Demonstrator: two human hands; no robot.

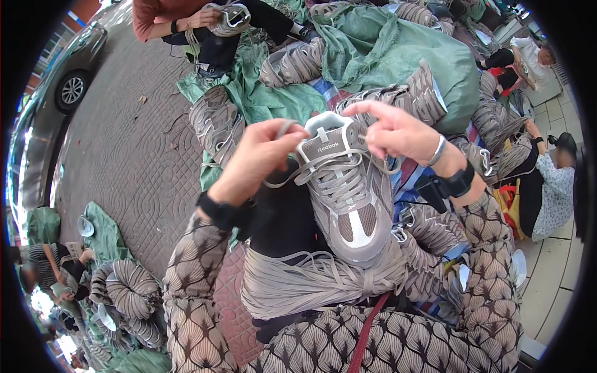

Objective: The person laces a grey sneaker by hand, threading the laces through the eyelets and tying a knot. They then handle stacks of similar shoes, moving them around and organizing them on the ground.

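A grey sneaker with white trim rests on my lap, toe toward me, its grey laces threaded across the tongue. Beside the shoe's collar, my left hand is closed, pinching one end of the shoelace between thumb and fingers. Over the other side of the collar is my right hand, index finger stretched out. Its thumb and remaining fingers are curled together on the other lace end, which loops below the hand. Under the toe lies a thick bundle of loose grey laces, gathered at its right part.
Stacks of nested grey shoe uppers surround me, along with green sacks. A person ahead handles another shoe; others sit at the right and far left. A dark car stands on the patterned pavement.
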